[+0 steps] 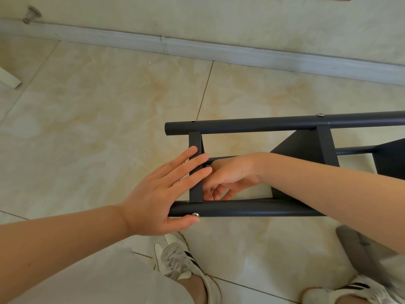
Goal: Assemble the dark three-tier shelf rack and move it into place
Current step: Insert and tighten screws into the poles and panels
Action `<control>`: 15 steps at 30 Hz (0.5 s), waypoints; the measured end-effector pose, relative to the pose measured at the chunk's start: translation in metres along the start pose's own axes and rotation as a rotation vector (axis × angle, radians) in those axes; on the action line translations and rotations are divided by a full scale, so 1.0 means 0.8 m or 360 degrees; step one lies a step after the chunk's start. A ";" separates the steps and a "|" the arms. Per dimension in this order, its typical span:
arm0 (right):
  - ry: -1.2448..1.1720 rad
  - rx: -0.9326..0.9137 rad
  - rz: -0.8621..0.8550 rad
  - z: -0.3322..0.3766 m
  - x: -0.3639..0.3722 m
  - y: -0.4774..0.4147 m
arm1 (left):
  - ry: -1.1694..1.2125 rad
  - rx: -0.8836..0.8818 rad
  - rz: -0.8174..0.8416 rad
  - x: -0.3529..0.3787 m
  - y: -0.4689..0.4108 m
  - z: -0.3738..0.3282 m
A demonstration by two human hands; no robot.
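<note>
Head view. Beyond both hands the tiled floor (109, 106) lies open up to a pale skirting board (241, 51) at the foot of the wall (219, 18). There is wide free floor past the left hand's (157, 194) fingertips and to its outer side. A white piece (8, 80) sits well off to that side. Nearer the body than the hands are two striped shoes (182, 262). A grey padded object (359, 249) lies under the right forearm.

The dark shelf rack (302, 145) lies on its side on the floor, directly under the hands, and runs out of frame past the right arm. Its far tube (263, 125) lies beyond the hands and its near tube (252, 207) just below them, both matt charcoal and round. A flat crossbar (195, 139) joins them at the open end, with a second shelf panel further along. A silver screw head (195, 214) shows on the near tube and a bolt (320, 115) on the far one.

The left hand is flat and spread. Its straight fingers lie against the outer face of the crossbar, and the thumb lies under the near tube, beside the screw head. The right hand (230, 174) reaches inside the frame, just behind the crossbar, with its fingers curled downward. I cannot tell whether they pinch anything.
</note>
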State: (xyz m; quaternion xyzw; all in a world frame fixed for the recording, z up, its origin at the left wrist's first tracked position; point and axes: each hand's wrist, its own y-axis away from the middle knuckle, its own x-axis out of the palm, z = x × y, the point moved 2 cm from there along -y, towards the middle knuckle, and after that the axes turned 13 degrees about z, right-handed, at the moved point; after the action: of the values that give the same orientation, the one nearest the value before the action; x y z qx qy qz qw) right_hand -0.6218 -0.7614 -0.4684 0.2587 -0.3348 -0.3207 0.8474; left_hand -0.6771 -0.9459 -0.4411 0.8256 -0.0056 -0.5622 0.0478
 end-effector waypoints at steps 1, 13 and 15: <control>0.0014 0.0006 -0.0002 0.000 0.000 0.002 | 0.0001 0.0001 0.0002 0.000 0.000 0.000; -0.0034 -0.0043 0.0075 -0.005 0.001 0.002 | -0.0004 -0.0004 0.0013 0.000 0.000 0.001; -0.0080 -0.0091 0.0086 -0.005 0.002 0.001 | 0.0001 0.0006 0.0010 0.001 0.000 0.001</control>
State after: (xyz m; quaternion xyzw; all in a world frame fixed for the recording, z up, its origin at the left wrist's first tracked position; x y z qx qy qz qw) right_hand -0.6175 -0.7612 -0.4699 0.2172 -0.3535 -0.3133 0.8542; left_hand -0.6776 -0.9461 -0.4418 0.8259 -0.0093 -0.5618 0.0479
